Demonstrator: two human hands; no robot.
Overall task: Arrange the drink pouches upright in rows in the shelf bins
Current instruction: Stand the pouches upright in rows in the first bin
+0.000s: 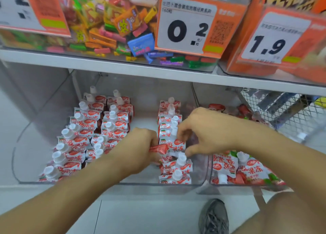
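A red and white drink pouch (pixel 159 148) lies tilted, almost flat, over the third row of pouches (pixel 172 128) in the clear plastic shelf bin (pixel 141 183). The left hand (pixel 139 145) grips its left end with curled fingers. The right hand (pixel 202 129) pinches the top edge of an upright pouch (pixel 176 144) just beside it, on the right. Two full rows of upright pouches with white caps (pixel 84 133) stand at the left side of the bin. Between them and the third row is an open strip of bin floor (pixel 144 122), running from near to far. The third row stands close to the right wall of the bin. Right of this wall, a second clear bin (pixel 247 184) holds larger pouches lying loose. Further right stands a wire mesh basket (pixel 282 110). Above, the white shelf edge (pixel 123 68) hangs over the far part of the bins.
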